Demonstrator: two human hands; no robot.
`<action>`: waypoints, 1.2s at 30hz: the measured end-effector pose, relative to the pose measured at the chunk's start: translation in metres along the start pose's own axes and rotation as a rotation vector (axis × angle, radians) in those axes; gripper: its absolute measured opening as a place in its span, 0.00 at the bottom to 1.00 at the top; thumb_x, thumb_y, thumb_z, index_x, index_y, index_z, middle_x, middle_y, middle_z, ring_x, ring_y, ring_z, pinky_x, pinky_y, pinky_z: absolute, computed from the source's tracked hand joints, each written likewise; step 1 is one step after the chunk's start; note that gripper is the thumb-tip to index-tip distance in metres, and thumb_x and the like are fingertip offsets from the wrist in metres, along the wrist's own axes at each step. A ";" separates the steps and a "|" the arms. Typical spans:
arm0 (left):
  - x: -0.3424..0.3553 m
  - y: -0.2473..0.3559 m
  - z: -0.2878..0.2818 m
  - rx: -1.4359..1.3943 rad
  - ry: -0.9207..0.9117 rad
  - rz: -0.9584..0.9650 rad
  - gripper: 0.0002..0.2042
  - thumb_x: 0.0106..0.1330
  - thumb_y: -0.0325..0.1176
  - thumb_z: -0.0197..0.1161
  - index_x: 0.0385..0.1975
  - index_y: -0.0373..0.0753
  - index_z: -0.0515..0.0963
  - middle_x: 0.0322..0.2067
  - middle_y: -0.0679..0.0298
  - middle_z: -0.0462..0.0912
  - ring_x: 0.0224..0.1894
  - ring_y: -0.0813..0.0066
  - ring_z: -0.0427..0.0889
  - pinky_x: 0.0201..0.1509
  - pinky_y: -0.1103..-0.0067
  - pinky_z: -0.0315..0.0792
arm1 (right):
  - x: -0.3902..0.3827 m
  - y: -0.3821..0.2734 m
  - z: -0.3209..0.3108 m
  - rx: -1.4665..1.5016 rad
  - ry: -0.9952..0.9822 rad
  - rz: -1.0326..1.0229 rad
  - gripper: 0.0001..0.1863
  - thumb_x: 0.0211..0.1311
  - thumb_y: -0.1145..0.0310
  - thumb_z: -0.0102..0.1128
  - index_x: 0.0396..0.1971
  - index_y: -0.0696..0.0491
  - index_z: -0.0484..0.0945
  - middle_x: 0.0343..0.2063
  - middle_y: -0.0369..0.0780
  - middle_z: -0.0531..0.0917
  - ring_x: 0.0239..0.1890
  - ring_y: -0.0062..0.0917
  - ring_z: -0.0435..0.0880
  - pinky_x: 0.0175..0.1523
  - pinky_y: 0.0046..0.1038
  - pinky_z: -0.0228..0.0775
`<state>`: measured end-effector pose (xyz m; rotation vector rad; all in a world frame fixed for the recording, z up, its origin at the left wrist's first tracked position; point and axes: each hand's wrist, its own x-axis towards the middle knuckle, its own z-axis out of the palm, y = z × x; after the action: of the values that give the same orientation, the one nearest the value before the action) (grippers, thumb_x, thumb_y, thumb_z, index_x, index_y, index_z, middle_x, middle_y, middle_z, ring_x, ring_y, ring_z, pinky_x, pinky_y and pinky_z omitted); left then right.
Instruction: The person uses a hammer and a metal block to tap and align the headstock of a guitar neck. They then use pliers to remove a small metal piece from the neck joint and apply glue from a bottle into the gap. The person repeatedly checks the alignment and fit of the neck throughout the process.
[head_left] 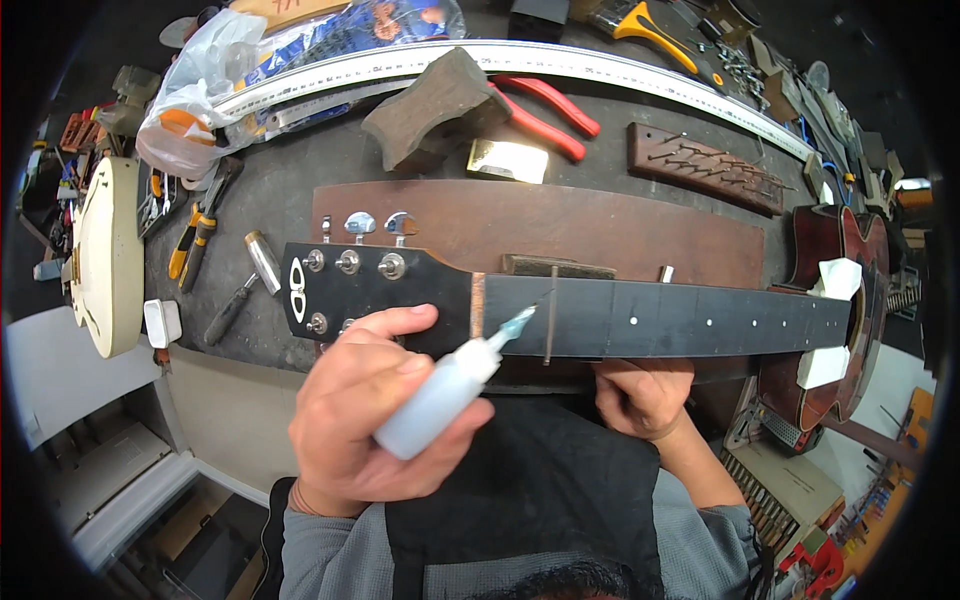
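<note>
My left hand (pixel 350 410) is wrapped round a translucent glue bottle (pixel 430 405), its fine tip pointing up and right over the fretboard. A guitar neck (pixel 680 318) with a black fretboard and small white dots lies across the bench, its black headstock (pixel 375 285) to the left. One thin strip of fret wire (pixel 549 330) lies crosswise on the fretboard, just right of the bottle tip. My right hand (pixel 648 395) is curled closed against the neck's near edge; whatever its fingers hold is hidden.
Beyond the neck lie a brown board (pixel 560 215), a dark wooden block (pixel 430 105), red-handled pliers (pixel 550 115) and a wooden holder with fret wires (pixel 700 165). A long ruler (pixel 620 75) spans the back. A hammer (pixel 262 262) lies left; the guitar body (pixel 800 390) is right.
</note>
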<state>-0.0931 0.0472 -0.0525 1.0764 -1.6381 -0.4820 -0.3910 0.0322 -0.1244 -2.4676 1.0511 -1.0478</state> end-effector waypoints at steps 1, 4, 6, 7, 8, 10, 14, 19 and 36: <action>-0.001 -0.004 -0.003 -0.047 0.035 0.013 0.24 0.65 0.34 0.83 0.54 0.36 0.77 0.35 0.59 0.82 0.32 0.71 0.82 0.59 0.50 0.85 | -0.001 0.000 -0.001 -0.004 0.007 0.004 0.19 0.44 0.82 0.72 0.39 0.50 0.87 0.35 0.40 0.91 0.36 0.38 0.91 0.49 0.36 0.79; -0.005 -0.013 -0.001 -0.152 0.191 -0.046 0.25 0.72 0.42 0.77 0.57 0.35 0.73 0.36 0.57 0.81 0.32 0.70 0.82 0.57 0.53 0.86 | -0.012 0.003 0.000 0.058 0.064 0.018 0.18 0.44 0.81 0.72 0.39 0.50 0.86 0.40 0.41 0.90 0.41 0.38 0.90 0.55 0.40 0.77; -0.001 -0.009 0.002 -0.240 0.292 -0.155 0.25 0.75 0.45 0.74 0.56 0.33 0.72 0.36 0.56 0.81 0.33 0.69 0.83 0.55 0.57 0.86 | -0.010 0.003 -0.006 -0.038 0.111 0.001 0.19 0.43 0.79 0.72 0.40 0.50 0.88 0.40 0.40 0.88 0.42 0.39 0.88 0.54 0.41 0.77; 0.002 -0.006 0.001 -0.271 0.322 -0.199 0.25 0.77 0.47 0.72 0.56 0.33 0.72 0.36 0.55 0.81 0.33 0.68 0.84 0.54 0.60 0.86 | -0.011 0.002 -0.010 -0.085 0.133 -0.010 0.20 0.43 0.78 0.73 0.41 0.50 0.89 0.40 0.40 0.87 0.42 0.40 0.87 0.54 0.42 0.77; 0.002 -0.003 0.001 -0.309 0.362 -0.244 0.24 0.78 0.46 0.71 0.57 0.32 0.72 0.37 0.54 0.82 0.33 0.66 0.84 0.51 0.65 0.86 | -0.020 0.002 -0.013 -0.105 0.119 0.017 0.21 0.46 0.77 0.74 0.45 0.50 0.89 0.47 0.43 0.83 0.49 0.44 0.83 0.58 0.47 0.72; 0.004 -0.005 -0.003 -0.362 0.364 -0.237 0.22 0.79 0.44 0.69 0.58 0.32 0.72 0.39 0.54 0.84 0.37 0.66 0.85 0.49 0.69 0.84 | -0.016 -0.003 -0.020 -0.274 0.140 0.192 0.24 0.49 0.75 0.75 0.51 0.52 0.87 0.52 0.46 0.81 0.55 0.47 0.80 0.63 0.50 0.69; 0.005 0.001 -0.004 -0.442 0.335 -0.262 0.19 0.80 0.40 0.65 0.59 0.33 0.72 0.40 0.54 0.85 0.39 0.67 0.84 0.55 0.69 0.82 | -0.014 -0.002 -0.034 -0.439 -0.031 0.401 0.29 0.63 0.63 0.75 0.62 0.57 0.79 0.60 0.53 0.77 0.63 0.57 0.73 0.69 0.55 0.64; -0.004 0.005 -0.004 -0.494 0.328 -0.248 0.17 0.83 0.36 0.60 0.63 0.33 0.71 0.44 0.55 0.81 0.40 0.73 0.80 0.68 0.63 0.78 | -0.005 -0.009 -0.044 -0.342 -0.188 0.535 0.31 0.69 0.59 0.71 0.67 0.57 0.76 0.67 0.56 0.74 0.70 0.60 0.69 0.75 0.55 0.60; 0.009 0.005 -0.011 -0.586 0.431 -0.225 0.17 0.87 0.39 0.57 0.64 0.34 0.69 0.47 0.55 0.86 0.46 0.71 0.85 0.61 0.71 0.79 | 0.112 0.036 -0.266 -0.477 0.326 -0.014 0.12 0.52 0.84 0.60 0.34 0.54 0.84 0.34 0.43 0.86 0.40 0.42 0.87 0.47 0.43 0.80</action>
<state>-0.0855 0.0441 -0.0398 0.8420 -0.9162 -0.7611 -0.5441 -0.0620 0.1038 -2.7200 1.5393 -1.3722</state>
